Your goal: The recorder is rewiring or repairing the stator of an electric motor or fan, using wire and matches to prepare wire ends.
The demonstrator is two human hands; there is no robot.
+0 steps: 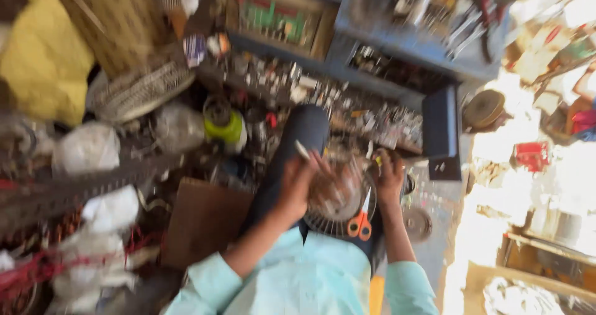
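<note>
Both hands on round fan motor — left hand pinching thin rod, right hand gripping rim (blurred); orange-handled scissors just beside.

Pretty messy shop tbh. Upper left of the frame there's a big yellow cloth, w/ a round wire fan guard lying just right of it. Mid-frame sits a lime green round thing, can't tell what exactly. Top center is a wooden tray w/ green parts, and a blue shelf unit full of small metal bits runs to the upper right. White plastic bags at left, brown cardboard bottom center-left, red box far right.
</note>
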